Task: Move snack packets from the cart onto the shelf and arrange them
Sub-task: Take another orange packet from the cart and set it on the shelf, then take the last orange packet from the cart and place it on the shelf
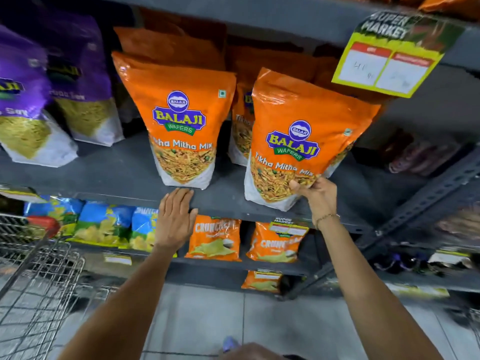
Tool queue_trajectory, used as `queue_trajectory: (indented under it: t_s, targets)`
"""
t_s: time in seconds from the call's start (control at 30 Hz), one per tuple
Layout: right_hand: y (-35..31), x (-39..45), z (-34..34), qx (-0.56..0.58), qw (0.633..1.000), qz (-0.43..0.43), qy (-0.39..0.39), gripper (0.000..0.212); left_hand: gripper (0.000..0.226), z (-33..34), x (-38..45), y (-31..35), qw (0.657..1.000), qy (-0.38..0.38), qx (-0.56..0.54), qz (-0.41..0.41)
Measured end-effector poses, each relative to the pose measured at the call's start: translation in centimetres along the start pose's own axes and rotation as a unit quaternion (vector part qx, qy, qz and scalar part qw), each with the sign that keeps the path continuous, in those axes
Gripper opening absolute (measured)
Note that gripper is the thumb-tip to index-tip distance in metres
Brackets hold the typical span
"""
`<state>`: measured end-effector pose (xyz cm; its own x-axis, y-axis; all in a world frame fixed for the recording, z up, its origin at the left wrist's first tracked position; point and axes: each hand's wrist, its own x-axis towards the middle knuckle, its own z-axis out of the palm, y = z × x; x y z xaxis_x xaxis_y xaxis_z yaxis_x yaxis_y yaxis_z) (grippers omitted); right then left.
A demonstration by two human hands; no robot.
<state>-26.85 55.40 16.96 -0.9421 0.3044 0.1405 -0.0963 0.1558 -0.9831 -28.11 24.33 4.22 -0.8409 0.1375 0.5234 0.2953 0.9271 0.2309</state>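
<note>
On shelf [124, 175] — packet [298, 136] corner between right-hand fingers [298, 187].

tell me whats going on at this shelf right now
A person is stocking orange Tikha Mitha Mix packets on a grey shelf. The right hand grips the lower corner of a tilted packet at the shelf's front. The left hand rests open on the shelf edge, just below an upright packet. A wire cart stands at the left.
</note>
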Motion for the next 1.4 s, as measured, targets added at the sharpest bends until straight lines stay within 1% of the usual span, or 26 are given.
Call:
queue_trajectory:
  t_s: [0.27,0.37,0.47,0.53,0.57,0.6,0.63,0.67,0.7,0.73,0.77,0.8,0.83,0.93,1.03,1.1,1.17,1.2,1.3,1.4]
  targets:
    - [0.5,3.1,0.4,-0.02,0.996,0.006,-0.087,0.03,0.043,0.7,0.2,-0.3,0.999,0.045,0.016,0.014]
    - [0.6,3.3,0.2,-0.014,0.994,0.005,-0.11,0.034,0.046,0.7,0.1,-0.3,0.999,0.036,0.015,0.005]
    - [1.0,3.2,-0.2,-0.02,0.991,0.006,-0.129,0.033,0.048,0.5,0.1,0.0,1.0,0.027,0.013,-0.003]
    - [1.1,3.0,-0.5,-0.009,0.989,0.016,-0.144,0.041,0.048,0.2,0.1,0.2,1.0,0.023,0.014,-0.005]
    - [1.3,2.8,-0.6,0.005,0.989,0.017,-0.148,0.048,0.049,0.0,0.1,0.3,1.0,0.02,0.013,-0.006]
    - [1.5,2.4,-0.6,0.02,0.99,0.011,-0.138,0.058,0.05,-0.2,0.0,0.4,1.0,0.015,0.01,-0.008]
    - [1.7,1.8,-0.4,0.025,0.994,-0.005,-0.102,0.064,0.051,-0.4,0.0,0.5,1.0,0.009,0.007,-0.011]
    - [2.0,0.9,-0.1,0.019,0.999,-0.027,-0.043,0.063,0.051,-0.6,-0.1,0.6,1.0,0.004,0.004,-0.014]
    - [2.1,-0.3,0.3,0.01,0.998,-0.047,0.028,0.053,0.051,-0.9,-0.2,0.8,1.0,0.002,0.003,-0.017]
    - [2.1,-1.6,0.9,0.001,0.994,-0.067,0.092,0.037,0.05,-1.1,-0.3,1.0,1.0,0.003,0.001,-0.022]
    - [2.1,-3.0,1.8,-0.007,0.989,-0.086,0.123,0.023,0.048,-1.3,-0.4,1.3,1.0,0.009,-0.007,-0.03]
    - [2.1,-4.3,2.9,-0.015,0.988,-0.099,0.115,0.014,0.045,-1.5,-0.6,1.5,0.999,0.017,-0.021,-0.043]
    - [2.0,-5.6,4.3,-0.027,0.991,-0.109,0.078,0.012,0.043,-2.0,-0.8,1.7,0.997,0.027,-0.036,-0.06]
    - [2.1,-8.5,9.4,-0.066,0.987,-0.117,-0.093,0.021,0.041,-4.4,-2.9,1.1,0.99,0.053,-0.065,-0.115]
    - [2.2,-10.3,15.1,-0.065,0.968,-0.088,-0.226,0.02,0.037,-8.4,-7.0,-1.3,0.98,0.089,-0.038,-0.173]
    - [2.1,-11.5,19.0,-0.064,0.949,-0.078,-0.3,0.015,0.036,-11.4,-10.9,-3.6,0.966,0.094,-0.002,-0.239]
    - [1.8,-13.0,22.9,-0.056,0.924,-0.052,-0.375,0.008,0.041,-14.5,-15.2,-5.6,0.945,0.094,0.034,-0.313]
    - [1.4,-13.9,24.8,-0.052,0.91,-0.043,-0.408,0.008,0.042,-16.1,-17.4,-6.5,0.932,0.094,0.055,-0.347]
    - [0.2,-17.9,30.6,-0.054,0.863,-0.041,-0.5,0.019,0.04,-20.9,-23.9,-8.4,0.888,0.108,0.131,-0.427]
    - [-0.9,-22.8,36.3,-0.05,0.812,-0.05,-0.58,0.021,0.036,-24.8,-29.8,-10.0,0.833,0.112,0.215,-0.496]
